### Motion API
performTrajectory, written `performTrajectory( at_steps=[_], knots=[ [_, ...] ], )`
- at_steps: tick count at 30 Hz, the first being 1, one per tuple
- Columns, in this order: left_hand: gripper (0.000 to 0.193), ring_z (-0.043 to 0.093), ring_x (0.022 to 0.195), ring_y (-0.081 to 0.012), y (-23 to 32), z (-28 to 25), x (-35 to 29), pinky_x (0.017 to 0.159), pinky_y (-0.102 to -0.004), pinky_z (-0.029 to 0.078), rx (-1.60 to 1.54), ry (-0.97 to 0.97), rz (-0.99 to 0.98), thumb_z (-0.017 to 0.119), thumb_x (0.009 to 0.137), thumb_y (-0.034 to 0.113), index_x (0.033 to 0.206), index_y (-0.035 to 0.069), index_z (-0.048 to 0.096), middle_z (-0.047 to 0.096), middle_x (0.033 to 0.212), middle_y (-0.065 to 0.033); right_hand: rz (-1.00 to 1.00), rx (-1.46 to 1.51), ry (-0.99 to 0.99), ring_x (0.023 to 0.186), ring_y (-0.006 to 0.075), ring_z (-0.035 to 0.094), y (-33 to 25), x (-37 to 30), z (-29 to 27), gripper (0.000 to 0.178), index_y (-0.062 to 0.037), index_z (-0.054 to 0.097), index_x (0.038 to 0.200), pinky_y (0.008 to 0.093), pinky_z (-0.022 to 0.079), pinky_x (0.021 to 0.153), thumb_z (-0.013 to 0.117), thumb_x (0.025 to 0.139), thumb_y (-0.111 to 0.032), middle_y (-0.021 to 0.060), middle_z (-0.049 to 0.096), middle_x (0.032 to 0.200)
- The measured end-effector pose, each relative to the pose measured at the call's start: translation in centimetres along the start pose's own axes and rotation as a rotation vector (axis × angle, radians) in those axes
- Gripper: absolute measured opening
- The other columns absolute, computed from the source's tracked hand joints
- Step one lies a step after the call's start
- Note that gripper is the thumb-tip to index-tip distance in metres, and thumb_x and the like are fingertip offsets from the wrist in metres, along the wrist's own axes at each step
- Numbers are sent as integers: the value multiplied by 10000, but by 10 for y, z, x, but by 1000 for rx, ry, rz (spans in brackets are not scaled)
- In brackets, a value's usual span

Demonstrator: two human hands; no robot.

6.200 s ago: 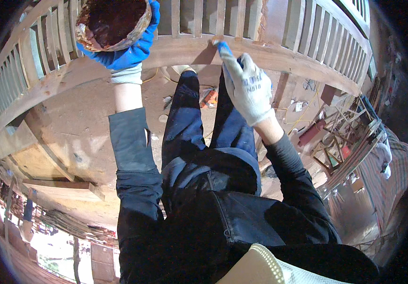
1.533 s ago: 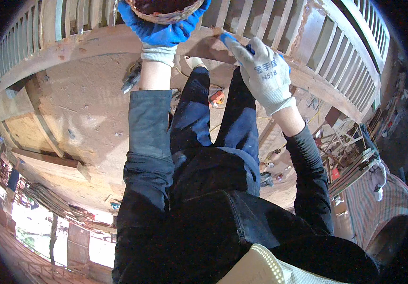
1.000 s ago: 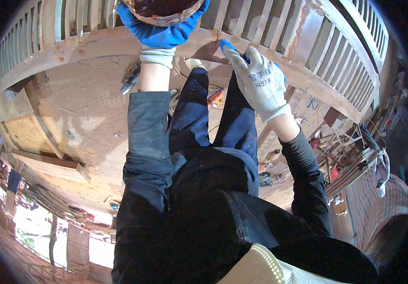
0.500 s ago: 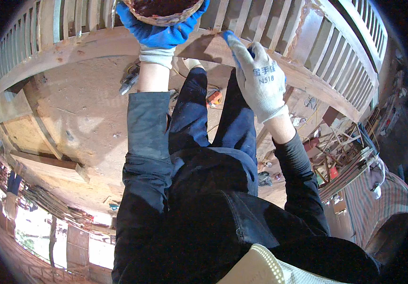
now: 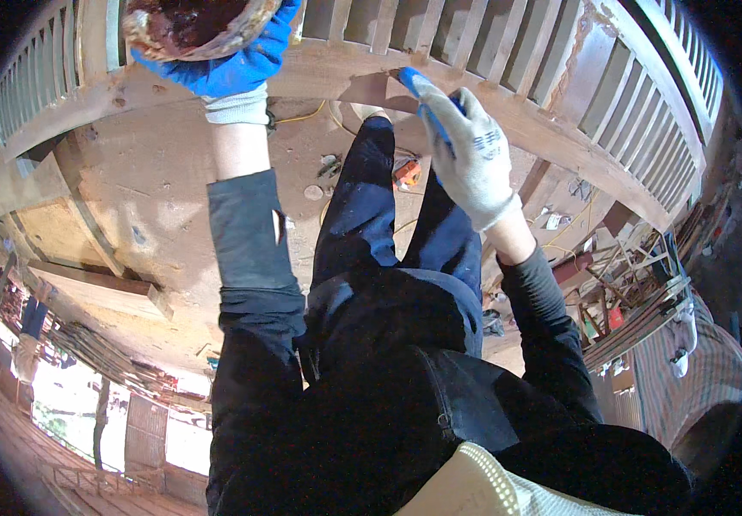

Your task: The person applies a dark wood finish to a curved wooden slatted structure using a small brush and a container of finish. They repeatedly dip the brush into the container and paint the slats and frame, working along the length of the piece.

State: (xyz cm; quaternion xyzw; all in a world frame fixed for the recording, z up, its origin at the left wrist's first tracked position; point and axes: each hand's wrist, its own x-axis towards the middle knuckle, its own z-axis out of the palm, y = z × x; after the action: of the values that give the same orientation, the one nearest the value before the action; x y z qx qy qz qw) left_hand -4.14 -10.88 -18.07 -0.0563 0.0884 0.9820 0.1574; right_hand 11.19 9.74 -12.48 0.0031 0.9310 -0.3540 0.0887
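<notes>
My left hand [image 5: 235, 76], in a blue-coated glove with a white cuff, cradles a round bowl [image 5: 235, 45] from below at the top left. The bowl's rim is crusted, and dark reddish-brown stuff lies inside; its far side is cut off by the picture's edge. My right hand [image 5: 471, 150] wears a white knit glove with blue on the finger side. Its fingers are drawn together, pointing up and left, near the lower rail of a slatted wooden panel [image 5: 336, 79]. Whatever sits between those fingers is hidden.
An orange tool [image 5: 407, 174] and a yellow cord [image 5: 304, 117] lie on the floor near my legs. Wooden boards [image 5: 100, 288] rest at the left. Scrap wood [image 5: 616, 267] is piled at the right, beside a striped sheet [image 5: 689, 365].
My left hand has carried the bowl to the left, along the slatted panel. My right hand has shifted slightly right and down and is turned a little. The whole view has shifted somewhat.
</notes>
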Motion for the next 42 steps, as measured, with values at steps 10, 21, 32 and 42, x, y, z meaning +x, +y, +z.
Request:
performTrajectory(
  at_steps=[10, 21, 32, 42],
  knots=[
    [641, 462, 1284, -372, 15, -12, -1, 1097, -537, 351, -285, 108, -38, 557, 850, 417, 1365, 45, 474, 476, 1406, -196, -70, -89, 32, 655, 295, 557, -22, 13, 24, 415, -143, 586, 1278, 392, 453, 583, 623, 867, -99, 121, 512, 791],
    [513, 469, 1290, -308, 31, -2, -3, 1081, -515, 374, -550, -17, 27, 552, 871, 255, 1326, 22, 508, 510, 1387, -151, -85, 260, 231, 671, 308, 568, -13, 6, 33, 420, -91, 591, 1275, 387, 461, 608, 592, 863, -9, 163, 549, 805],
    [433, 552, 1179, -275, 13, -44, -196, 1038, -461, 420, -710, 307, -107, 627, 884, 445, 1209, 158, 642, 617, 1258, -125, 635, 899, 245, 633, 0, 348, -29, -72, -1, 438, -51, 457, 1410, 162, 302, 541, 479, 1019, -247, -85, 443, 813],
    [603, 450, 1275, -380, -22, -34, -209, 1085, -546, 334, -900, 447, -455, 584, 865, 559, 1261, 105, 607, 531, 1372, -147, 568, 1077, 228, 573, 24, 322, -11, -58, -16, 463, -34, 445, 1401, 192, 259, 492, 460, 1025, -303, -67, 372, 708]
  ],
)
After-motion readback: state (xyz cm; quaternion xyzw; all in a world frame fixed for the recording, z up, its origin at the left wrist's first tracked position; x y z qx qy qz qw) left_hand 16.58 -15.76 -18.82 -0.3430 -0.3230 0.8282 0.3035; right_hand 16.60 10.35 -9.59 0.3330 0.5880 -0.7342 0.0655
